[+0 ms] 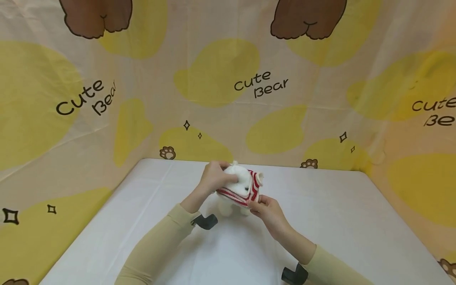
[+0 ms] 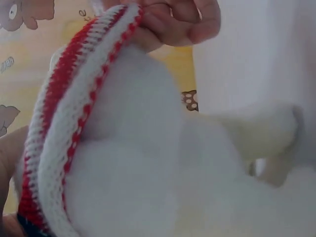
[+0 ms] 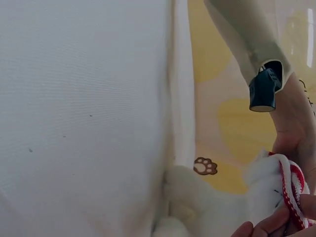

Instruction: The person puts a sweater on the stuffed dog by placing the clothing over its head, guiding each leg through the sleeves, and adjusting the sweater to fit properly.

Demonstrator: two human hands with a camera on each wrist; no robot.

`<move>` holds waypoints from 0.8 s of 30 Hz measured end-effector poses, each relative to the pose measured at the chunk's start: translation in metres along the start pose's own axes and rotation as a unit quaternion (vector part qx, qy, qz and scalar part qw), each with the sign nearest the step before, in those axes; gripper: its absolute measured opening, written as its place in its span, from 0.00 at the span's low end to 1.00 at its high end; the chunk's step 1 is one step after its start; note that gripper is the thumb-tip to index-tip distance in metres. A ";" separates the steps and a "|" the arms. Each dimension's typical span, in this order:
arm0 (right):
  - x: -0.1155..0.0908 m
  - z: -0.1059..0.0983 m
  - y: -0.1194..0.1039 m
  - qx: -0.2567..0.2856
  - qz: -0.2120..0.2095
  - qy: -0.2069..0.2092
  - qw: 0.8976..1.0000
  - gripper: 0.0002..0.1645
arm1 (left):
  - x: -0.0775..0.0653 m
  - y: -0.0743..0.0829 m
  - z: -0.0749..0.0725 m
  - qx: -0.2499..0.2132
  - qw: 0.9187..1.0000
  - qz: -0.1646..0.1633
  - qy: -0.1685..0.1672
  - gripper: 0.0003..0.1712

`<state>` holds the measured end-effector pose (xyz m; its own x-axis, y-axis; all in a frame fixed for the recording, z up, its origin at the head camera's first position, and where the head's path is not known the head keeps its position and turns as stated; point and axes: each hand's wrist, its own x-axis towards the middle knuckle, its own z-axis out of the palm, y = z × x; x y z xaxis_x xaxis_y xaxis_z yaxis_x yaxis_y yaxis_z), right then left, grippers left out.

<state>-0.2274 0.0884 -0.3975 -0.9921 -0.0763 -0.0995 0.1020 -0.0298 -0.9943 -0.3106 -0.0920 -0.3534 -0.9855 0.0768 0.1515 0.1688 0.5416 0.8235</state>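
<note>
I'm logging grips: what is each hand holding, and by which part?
The left hand grips the plush by its white upper part; the right hand pinches the red-and-white knit on it by its lower edge.

The fingertips of the left-hand grip [image 1: 213, 177] lie partly out of sight behind a white plush toy [image 1: 241, 174], whose dark mark [image 1: 246, 189] is too small to make out and whose lower body blurs into the white bench [image 1: 320, 213]. The toy runs off the bottom edge in both wrist views; the right-hand grip [image 1: 268, 211] is cropped there too, at top and bottom respectively. Frame edges cut both sleeves [image 1: 149, 249] below, printed bears [image 1: 96, 18] above and lettering [image 1: 434, 111] at right; tiny bench specks [image 3: 30, 150] remain unidentifiable.
</note>
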 end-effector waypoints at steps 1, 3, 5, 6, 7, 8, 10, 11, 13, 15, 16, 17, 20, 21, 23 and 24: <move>0.000 0.000 0.001 -0.001 -0.001 0.001 1.000 0.10 | 0.000 0.000 0.000 -0.005 1.000 -0.004 -0.001 0.21; 0.000 0.000 0.004 0.000 0.000 0.003 1.000 0.10 | 0.000 0.000 0.001 -0.015 1.000 -0.012 -0.004 0.22; 0.000 0.000 0.005 0.000 0.003 0.001 1.000 0.10 | 0.000 -0.001 0.002 -0.024 1.000 -0.020 -0.002 0.21; 0.000 0.000 0.005 -0.001 0.005 -0.002 1.000 0.10 | 0.000 -0.001 0.002 -0.027 0.999 -0.022 -0.001 0.21; 0.000 0.000 0.005 -0.002 0.007 -0.006 1.000 0.12 | 0.000 -0.001 0.002 -0.030 0.999 -0.025 0.001 0.21; 0.000 -0.001 0.005 -0.001 0.011 -0.012 1.000 0.14 | 0.000 -0.001 0.003 -0.033 0.999 -0.026 0.003 0.21; 0.000 -0.002 0.003 -0.001 0.019 -0.028 0.999 0.19 | 0.000 -0.001 0.003 -0.035 0.999 -0.027 0.004 0.21; 0.000 -0.003 0.002 0.000 0.024 -0.036 0.999 0.22 | 0.001 -0.001 0.003 -0.037 0.999 -0.028 0.004 0.22; 0.000 -0.005 -0.001 0.004 0.036 -0.054 0.998 0.27 | 0.001 -0.001 0.003 -0.040 0.999 -0.030 0.005 0.22; 0.001 -0.006 -0.003 0.009 0.045 -0.064 0.997 0.28 | 0.001 0.000 0.003 -0.039 0.999 -0.031 0.006 0.23; 0.001 -0.007 -0.004 0.010 0.046 -0.066 0.997 0.28 | 0.001 0.000 0.003 -0.038 0.999 -0.031 0.008 0.23; 0.001 -0.007 -0.004 0.009 0.048 -0.068 0.996 0.28 | 0.002 0.000 0.003 -0.037 0.999 -0.032 0.010 0.23; 0.001 -0.009 -0.004 0.000 0.046 -0.070 0.996 0.27 | 0.003 0.000 0.003 -0.034 0.999 -0.033 0.013 0.23; 0.001 -0.009 -0.004 -0.006 0.045 -0.069 0.997 0.26 | 0.003 0.001 0.004 -0.037 0.999 -0.036 0.013 0.23; 0.001 -0.009 -0.003 -0.016 0.043 -0.069 0.997 0.24 | 0.003 0.001 0.004 -0.045 0.998 -0.037 0.010 0.23; 0.000 -0.010 -0.003 -0.021 0.042 -0.069 0.997 0.24 | 0.003 0.001 0.005 -0.052 0.998 -0.038 0.009 0.23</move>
<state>-0.2287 0.0979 -0.3952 -0.9604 -0.2130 -0.1798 0.1790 0.0232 -0.9836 -0.3139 -0.0875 -0.3547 -0.9952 0.0236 0.0951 0.0953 0.4561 0.8848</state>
